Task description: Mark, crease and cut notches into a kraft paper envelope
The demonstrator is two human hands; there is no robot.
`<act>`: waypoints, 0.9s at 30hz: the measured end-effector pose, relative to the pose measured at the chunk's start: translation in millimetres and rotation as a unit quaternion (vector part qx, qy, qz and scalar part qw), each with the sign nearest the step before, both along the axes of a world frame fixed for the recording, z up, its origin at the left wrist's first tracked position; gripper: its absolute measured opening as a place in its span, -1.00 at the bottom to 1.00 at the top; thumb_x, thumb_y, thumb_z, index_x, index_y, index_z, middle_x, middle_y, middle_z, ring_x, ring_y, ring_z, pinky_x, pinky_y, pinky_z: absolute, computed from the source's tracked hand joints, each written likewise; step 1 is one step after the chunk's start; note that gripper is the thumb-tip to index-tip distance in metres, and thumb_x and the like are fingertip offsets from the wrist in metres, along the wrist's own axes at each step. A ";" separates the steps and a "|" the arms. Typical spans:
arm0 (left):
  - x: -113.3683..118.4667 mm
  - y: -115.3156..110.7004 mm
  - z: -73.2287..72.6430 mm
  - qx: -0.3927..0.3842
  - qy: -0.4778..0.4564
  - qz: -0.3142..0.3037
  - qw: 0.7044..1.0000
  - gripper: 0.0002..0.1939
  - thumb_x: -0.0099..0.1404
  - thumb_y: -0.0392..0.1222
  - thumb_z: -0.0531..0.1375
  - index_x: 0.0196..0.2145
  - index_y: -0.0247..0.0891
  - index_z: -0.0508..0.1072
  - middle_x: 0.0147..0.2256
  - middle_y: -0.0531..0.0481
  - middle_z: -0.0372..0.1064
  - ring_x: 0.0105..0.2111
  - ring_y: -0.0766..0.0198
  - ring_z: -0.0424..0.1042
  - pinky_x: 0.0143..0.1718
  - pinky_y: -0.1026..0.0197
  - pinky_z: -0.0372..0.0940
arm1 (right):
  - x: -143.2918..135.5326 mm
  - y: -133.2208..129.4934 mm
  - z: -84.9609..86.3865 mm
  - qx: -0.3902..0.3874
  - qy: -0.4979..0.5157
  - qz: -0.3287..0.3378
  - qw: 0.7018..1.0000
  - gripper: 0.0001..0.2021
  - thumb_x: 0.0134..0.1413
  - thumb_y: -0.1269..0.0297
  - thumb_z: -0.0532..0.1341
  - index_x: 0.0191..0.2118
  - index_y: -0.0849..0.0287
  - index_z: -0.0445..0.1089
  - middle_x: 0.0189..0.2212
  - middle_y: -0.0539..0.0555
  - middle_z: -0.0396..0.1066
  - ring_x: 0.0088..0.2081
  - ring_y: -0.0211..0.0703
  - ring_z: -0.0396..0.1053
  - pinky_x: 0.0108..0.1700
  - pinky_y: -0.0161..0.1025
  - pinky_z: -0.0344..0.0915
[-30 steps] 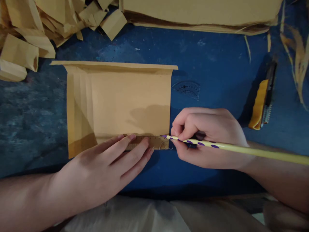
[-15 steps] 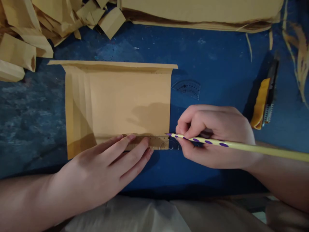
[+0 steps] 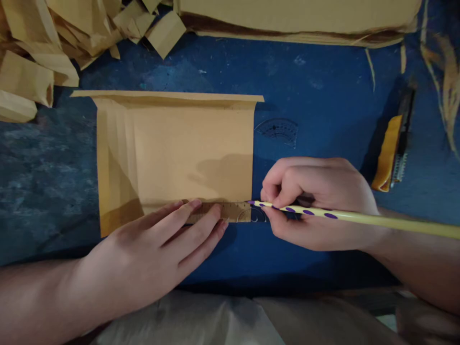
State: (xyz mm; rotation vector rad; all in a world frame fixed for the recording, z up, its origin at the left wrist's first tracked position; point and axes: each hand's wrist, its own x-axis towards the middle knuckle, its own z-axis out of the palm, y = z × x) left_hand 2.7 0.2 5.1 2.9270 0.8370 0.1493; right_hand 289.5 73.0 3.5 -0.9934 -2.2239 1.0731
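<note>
A folded sheet of brown paper (image 3: 172, 153) lies flat on the blue table (image 3: 323, 96). My left hand (image 3: 158, 249) presses a clear ruler (image 3: 230, 212) onto the paper's near edge, fingers spread flat. My right hand (image 3: 316, 201) grips a yellow pencil with purple dots (image 3: 359, 218), its tip touching the ruler's right end at the paper's lower right corner.
A clear protractor (image 3: 276, 132) lies just right of the paper. A yellow and black utility knife (image 3: 393, 148) lies at the right. Brown paper scraps (image 3: 46, 48) pile up at the back left, and a stack of brown sheets (image 3: 298, 21) lies along the back edge.
My right hand and the pencil shifted slightly to the right, from the ruler's end to just past the paper's corner. My left hand and the ruler stayed put.
</note>
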 end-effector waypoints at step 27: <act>-2.1 -2.3 -7.8 0.015 -0.008 0.000 1.000 -0.49 0.49 -0.39 -0.01 0.28 -0.22 0.46 0.26 0.05 0.48 0.12 0.08 0.51 0.11 0.07 0.52 | 1.0 -1.4 -3.6 0.004 0.012 -0.012 1.000 -0.67 -0.09 0.61 0.32 -0.45 0.09 0.18 -0.42 -0.07 0.46 -0.45 -0.33 0.42 -0.39 -0.34 0.36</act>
